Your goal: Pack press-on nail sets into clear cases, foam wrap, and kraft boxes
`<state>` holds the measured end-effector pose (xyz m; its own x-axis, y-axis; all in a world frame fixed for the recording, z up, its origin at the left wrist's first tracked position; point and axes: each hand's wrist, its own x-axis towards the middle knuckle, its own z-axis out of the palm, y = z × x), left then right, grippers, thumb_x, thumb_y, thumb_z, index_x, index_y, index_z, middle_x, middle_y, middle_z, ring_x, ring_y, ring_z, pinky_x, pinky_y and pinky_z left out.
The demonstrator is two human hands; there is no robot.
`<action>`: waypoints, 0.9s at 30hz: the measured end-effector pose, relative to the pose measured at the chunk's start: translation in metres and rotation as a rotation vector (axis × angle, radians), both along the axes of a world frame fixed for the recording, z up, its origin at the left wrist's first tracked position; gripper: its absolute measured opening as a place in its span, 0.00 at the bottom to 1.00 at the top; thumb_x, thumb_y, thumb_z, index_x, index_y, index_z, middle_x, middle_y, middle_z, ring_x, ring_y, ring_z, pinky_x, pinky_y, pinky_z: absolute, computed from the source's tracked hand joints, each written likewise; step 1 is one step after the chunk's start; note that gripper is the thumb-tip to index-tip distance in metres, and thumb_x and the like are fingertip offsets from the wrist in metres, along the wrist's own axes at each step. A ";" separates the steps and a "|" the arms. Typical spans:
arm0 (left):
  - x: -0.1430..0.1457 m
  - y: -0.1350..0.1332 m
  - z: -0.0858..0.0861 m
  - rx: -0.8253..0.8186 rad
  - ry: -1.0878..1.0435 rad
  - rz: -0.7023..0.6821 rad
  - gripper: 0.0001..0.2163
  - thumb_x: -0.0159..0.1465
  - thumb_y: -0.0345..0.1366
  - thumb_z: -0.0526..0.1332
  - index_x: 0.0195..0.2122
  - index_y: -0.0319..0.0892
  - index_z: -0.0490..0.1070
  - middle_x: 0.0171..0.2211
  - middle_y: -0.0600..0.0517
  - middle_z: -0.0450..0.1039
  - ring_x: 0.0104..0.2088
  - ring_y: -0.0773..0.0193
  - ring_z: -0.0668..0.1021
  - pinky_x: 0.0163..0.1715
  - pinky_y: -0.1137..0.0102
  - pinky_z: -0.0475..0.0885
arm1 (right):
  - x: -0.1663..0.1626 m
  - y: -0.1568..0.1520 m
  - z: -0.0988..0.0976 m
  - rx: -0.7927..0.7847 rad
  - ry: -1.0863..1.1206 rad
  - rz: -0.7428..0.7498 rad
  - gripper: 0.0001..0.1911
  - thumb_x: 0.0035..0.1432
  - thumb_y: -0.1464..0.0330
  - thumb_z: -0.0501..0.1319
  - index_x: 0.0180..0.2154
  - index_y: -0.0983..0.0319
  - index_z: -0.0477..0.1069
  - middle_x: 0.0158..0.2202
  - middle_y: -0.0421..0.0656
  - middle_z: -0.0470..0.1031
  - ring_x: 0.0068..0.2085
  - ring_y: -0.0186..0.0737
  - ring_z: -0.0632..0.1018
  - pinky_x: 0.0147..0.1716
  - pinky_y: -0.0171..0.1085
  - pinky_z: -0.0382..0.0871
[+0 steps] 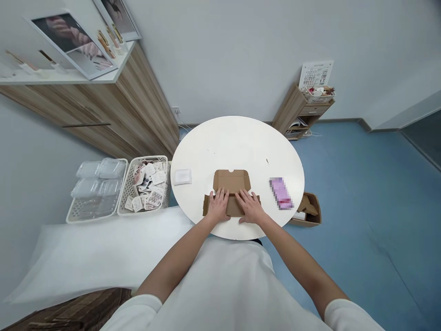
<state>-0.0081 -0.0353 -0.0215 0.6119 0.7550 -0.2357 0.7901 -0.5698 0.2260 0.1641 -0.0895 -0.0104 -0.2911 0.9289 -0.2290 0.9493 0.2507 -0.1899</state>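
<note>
A brown cardboard box lies on the round white table, its lid panel flipped up toward the far side. On the left part of its near section rests my left hand, fingers stretched forward and apart. My right hand lies on the right part in the same way, fingers spread over the fold. Side flaps stick out beyond both hands. The cardboard under my palms is partly hidden.
A small white packet lies at the table's left; a blurred-out purple item at its right. Left of the table stand white baskets, one with cards, one with clear plastic cases. An open carton sits on the floor right.
</note>
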 end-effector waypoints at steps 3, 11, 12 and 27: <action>-0.003 -0.004 0.007 -0.001 -0.002 0.004 0.54 0.35 0.50 0.67 0.61 0.37 0.41 0.61 0.37 0.41 0.61 0.41 0.38 0.54 0.45 0.35 | -0.006 0.008 -0.011 -0.007 -0.039 -0.004 0.61 0.32 0.54 0.67 0.61 0.62 0.35 0.62 0.54 0.44 0.61 0.54 0.46 0.56 0.54 0.32; -0.069 -0.026 -0.001 -0.080 -0.191 0.574 0.48 0.49 0.52 0.59 0.61 0.36 0.31 0.61 0.33 0.40 0.60 0.44 0.48 0.52 0.50 0.53 | -0.005 0.013 -0.022 -0.005 0.004 -0.034 0.60 0.33 0.55 0.66 0.61 0.61 0.33 0.62 0.53 0.45 0.61 0.54 0.47 0.56 0.55 0.34; -0.078 -0.028 -0.006 -0.173 -0.243 0.591 0.47 0.50 0.49 0.59 0.61 0.35 0.30 0.60 0.33 0.45 0.59 0.46 0.55 0.51 0.54 0.57 | -0.005 0.013 -0.022 -0.006 0.009 -0.038 0.60 0.34 0.56 0.66 0.61 0.61 0.32 0.62 0.53 0.45 0.61 0.54 0.47 0.56 0.55 0.35; -0.064 -0.017 -0.017 -0.248 -0.350 0.447 0.34 0.49 0.30 0.58 0.58 0.43 0.48 0.58 0.42 0.48 0.59 0.51 0.54 0.50 0.60 0.62 | -0.005 0.011 -0.020 -0.043 0.020 -0.068 0.58 0.36 0.56 0.65 0.61 0.60 0.32 0.62 0.51 0.43 0.61 0.52 0.46 0.55 0.55 0.38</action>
